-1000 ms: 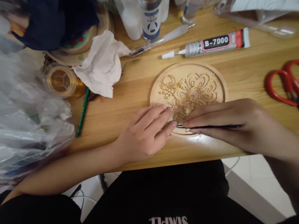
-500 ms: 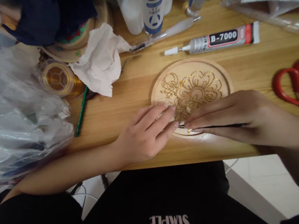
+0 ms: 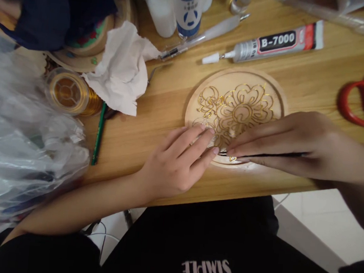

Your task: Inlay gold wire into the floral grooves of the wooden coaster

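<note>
A round wooden plate [image 3: 201, 96] lies near the table's front edge, with a gold wire flower pattern [image 3: 242, 112] on its face. Spread over the plate's lower left rim is my left hand [image 3: 176, 161], its fingertips resting on the pattern and nothing gripped. My right hand [image 3: 291, 142] pinches dark, thin tweezers [image 3: 223, 153] at the lower right of the plate, and their tips come close to my left index finger. A small gold wire piece [image 3: 232, 158] shows just below the tweezers; whether they hold it is hidden.
Behind the plate lie a glue tube [image 3: 273, 41] and a clear-handled pen tool [image 3: 206, 34]. Red scissors [image 3: 362, 101] are at the right. Crumpled tissue [image 3: 120, 69], a gold wire spool [image 3: 72, 93], a green pencil [image 3: 98, 135] and plastic bags [image 3: 25, 140] fill the left.
The view has shifted slightly, so the glue tube and scissors sit a little farther right. Both hands keep nearly the same pose over the plate.
</note>
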The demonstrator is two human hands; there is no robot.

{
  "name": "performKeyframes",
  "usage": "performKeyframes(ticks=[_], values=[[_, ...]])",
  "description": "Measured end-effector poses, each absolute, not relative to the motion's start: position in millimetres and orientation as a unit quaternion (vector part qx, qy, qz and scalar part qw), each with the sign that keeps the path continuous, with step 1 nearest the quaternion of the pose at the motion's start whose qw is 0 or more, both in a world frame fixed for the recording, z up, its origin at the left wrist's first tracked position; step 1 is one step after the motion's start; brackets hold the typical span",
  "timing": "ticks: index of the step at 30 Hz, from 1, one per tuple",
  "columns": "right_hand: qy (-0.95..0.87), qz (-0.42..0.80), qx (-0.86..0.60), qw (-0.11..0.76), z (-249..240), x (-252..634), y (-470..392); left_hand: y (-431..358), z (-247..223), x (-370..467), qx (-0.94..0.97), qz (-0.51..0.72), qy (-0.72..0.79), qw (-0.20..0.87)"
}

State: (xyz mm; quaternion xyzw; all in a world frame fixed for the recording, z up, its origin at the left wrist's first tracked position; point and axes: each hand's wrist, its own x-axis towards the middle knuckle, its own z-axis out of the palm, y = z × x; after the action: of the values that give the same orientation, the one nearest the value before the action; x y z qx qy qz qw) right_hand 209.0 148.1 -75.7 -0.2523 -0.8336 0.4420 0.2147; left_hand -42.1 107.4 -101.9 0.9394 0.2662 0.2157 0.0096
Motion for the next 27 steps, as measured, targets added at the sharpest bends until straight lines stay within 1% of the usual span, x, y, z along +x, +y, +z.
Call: performKeyframes(ticks=[4, 7, 13, 19, 23, 27], values=[[-0.83, 0.449, -0.252, 0.216, -76, 210, 148, 106, -103, -43, 0.94, 0.212, 0.268, 0.02], [-0.845, 0.431, -0.238, 0.209, -75, 210, 149, 106, -103, -44, 0.94, 0.21, 0.269, 0.03], [-0.849, 0.431, -0.238, 0.193, -72, 210, 151, 107, -102, -43, 0.938, 0.217, 0.268, 0.025], [-0.821, 0.456, -0.268, 0.218, -76, 209, 147, 107, -102, -42, 0.94, 0.211, 0.269, 0.015], [-0.824, 0.459, -0.262, 0.206, -73, 208, 150, 107, -102, -43, 0.94, 0.208, 0.269, 0.017], [-0.819, 0.49, -0.246, 0.168, -69, 207, 159, 107, -102, -43, 0.941, 0.21, 0.266, 0.019]])
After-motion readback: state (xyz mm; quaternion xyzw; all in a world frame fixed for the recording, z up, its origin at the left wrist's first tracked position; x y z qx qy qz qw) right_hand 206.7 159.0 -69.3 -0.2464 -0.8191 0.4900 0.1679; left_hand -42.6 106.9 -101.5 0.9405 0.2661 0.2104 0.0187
